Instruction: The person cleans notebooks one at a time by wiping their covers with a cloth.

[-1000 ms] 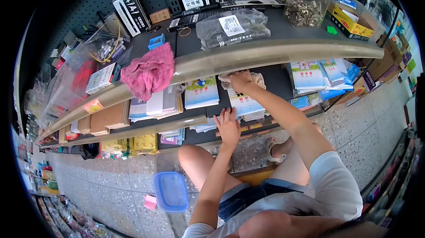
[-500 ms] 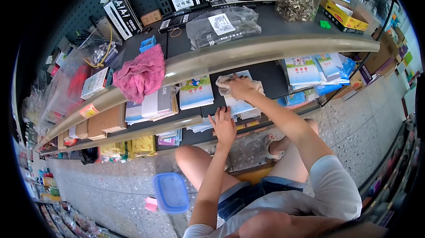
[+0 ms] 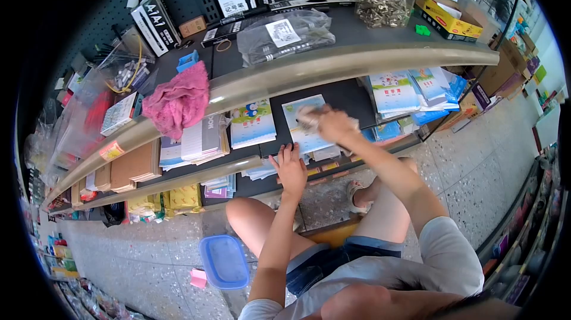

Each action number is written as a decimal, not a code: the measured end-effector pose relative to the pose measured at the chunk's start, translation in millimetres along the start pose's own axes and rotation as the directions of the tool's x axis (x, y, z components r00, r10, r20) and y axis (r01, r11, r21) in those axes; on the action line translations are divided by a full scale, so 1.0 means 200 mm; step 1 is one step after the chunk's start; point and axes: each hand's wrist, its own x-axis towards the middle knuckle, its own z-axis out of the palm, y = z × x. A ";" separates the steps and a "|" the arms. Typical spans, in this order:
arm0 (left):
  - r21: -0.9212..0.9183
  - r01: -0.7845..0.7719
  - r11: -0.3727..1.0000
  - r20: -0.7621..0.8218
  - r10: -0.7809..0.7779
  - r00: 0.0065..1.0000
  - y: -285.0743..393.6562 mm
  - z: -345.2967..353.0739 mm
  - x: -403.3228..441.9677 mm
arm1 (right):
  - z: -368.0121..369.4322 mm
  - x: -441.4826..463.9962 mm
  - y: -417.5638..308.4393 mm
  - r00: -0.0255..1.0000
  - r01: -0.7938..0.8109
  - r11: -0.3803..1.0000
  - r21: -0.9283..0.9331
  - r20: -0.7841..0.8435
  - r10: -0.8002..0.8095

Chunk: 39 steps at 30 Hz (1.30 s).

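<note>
My right hand (image 3: 335, 125), smeared a little by motion, is closed on a pale, crumpled cloth (image 3: 307, 116) over a light-blue exercise book (image 3: 295, 109) on the lower shelf. The book's top left part shows; the cloth and hand cover some of its right side. My left hand (image 3: 291, 170) lies at the book's lower left corner by the shelf edge, fingers stretched out and slightly apart. Left of that book is another exercise book (image 3: 253, 124) with a cartoon cover.
A pink cloth (image 3: 177, 99) hangs over the upper shelf's clear edge strip (image 3: 351, 70). Stacked booklets (image 3: 394, 95) sit to the right, notebooks (image 3: 202, 140) to the left. On the upper shelf are a bagged pack (image 3: 285, 37) and a bin of metal clips (image 3: 383, 11). A blue basin (image 3: 225, 262) stands on the floor.
My right hand and the cloth have moved toward the right and nearer edge of the book, baring more of its top left. The left hand stays by the corner. The whole view has shifted slightly.
</note>
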 end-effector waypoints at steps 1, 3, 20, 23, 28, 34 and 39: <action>0.015 0.002 1.000 0.017 -0.002 1.000 0.00 0.01 0.00 | 0.01 -0.06 -0.07 0.997 0.072 0.996 0.045 -0.022 -0.071; 0.058 0.007 0.998 0.047 -0.009 0.999 -0.02 0.02 0.00 | 0.04 -0.13 -0.16 0.987 0.152 0.986 0.065 -0.063 -0.148; -0.006 0.042 0.999 0.025 -0.042 0.999 -0.01 -0.04 0.04 | 0.12 -0.19 0.23 0.948 -0.231 0.968 -0.094 -0.245 0.202; -0.061 0.054 0.997 0.020 -0.053 0.998 -0.05 -0.03 0.03 | 0.07 -0.35 -0.07 0.994 -0.011 1.000 -0.013 -0.109 0.010; -0.068 0.041 0.997 0.072 -0.036 0.997 -0.09 -0.05 0.06 | 0.20 -0.35 -0.28 0.997 0.012 0.993 0.120 -0.072 -0.003; -0.063 0.030 0.998 0.038 -0.027 0.999 -0.05 -0.06 0.06 | 0.14 -0.40 -0.07 0.975 -0.152 0.986 0.066 -0.152 0.160; -0.060 0.033 0.998 -0.035 -0.036 0.999 -0.07 -0.02 0.06 | 0.12 -0.43 0.23 0.930 -0.341 0.940 -0.022 -0.155 0.334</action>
